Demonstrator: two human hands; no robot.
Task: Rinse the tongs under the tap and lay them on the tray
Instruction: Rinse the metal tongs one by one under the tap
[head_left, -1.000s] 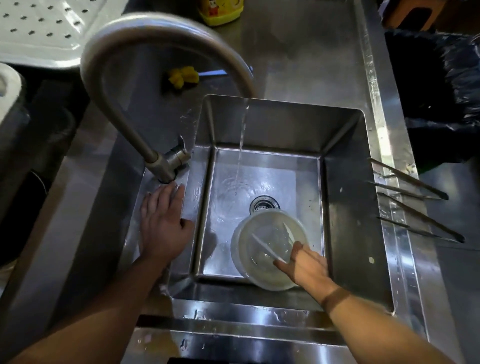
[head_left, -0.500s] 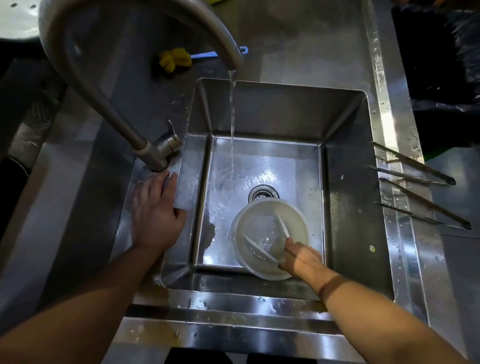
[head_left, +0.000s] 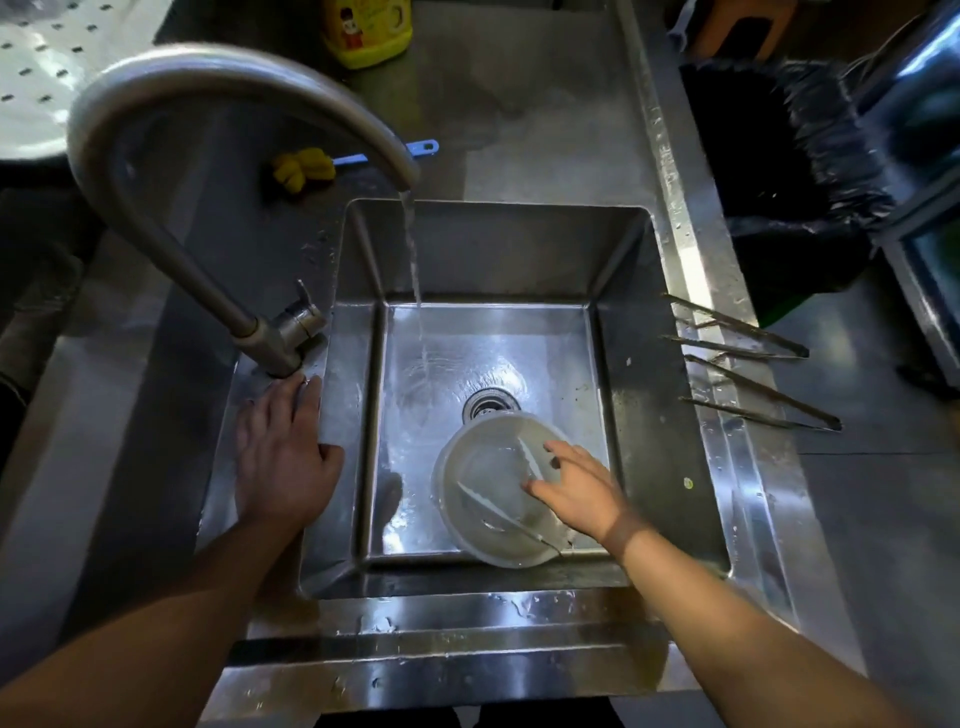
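Head view: a steel sink (head_left: 628, 322) is seen from above, with a curved tap (head_left: 218, 67) rooted at the sink's 9 o'clock rim and arched over toward 12 o'clock. A thin stream of water (head_left: 415, 270) is let fall from the spout onto the basin floor, at 10 o'clock of the drain (head_left: 491, 405). A clear plastic bowl (head_left: 457, 530) is set on the basin floor at 6 o'clock of the drain, its 12 o'clock rim overlapping the drain's edge.

The tongs (head_left: 493, 509) are lying inside this bowl, apart from the stream, with 1 arm stretched across the bowl's bottom and the other raised toward 12 o'clock. The right hand (head_left: 576, 486) is held over the bowl's 3 o'clock rim, its fingers straight and spread, with nothing gripped; whether the fingertips touch the tongs cannot be told. The left hand (head_left: 283, 457) is laid flat on the sink's 9 o'clock rim, fingers straight and relaxed, fingertips just beside the tap's base.

2 more pairs of tongs are laid across the 3 o'clock rim, a far pair (head_left: 737, 332) and a near pair (head_left: 763, 395), both splayed with tips toward the basin.

A white perforated tray (head_left: 36, 78) is seen at 10 o'clock of the frame, partly cut off. A yellow bottle (head_left: 366, 31) is stood at 12 o'clock, a yellow brush (head_left: 304, 169) is laid between it and the sink, and a black bin bag (head_left: 779, 156) is seen at 2 o'clock.
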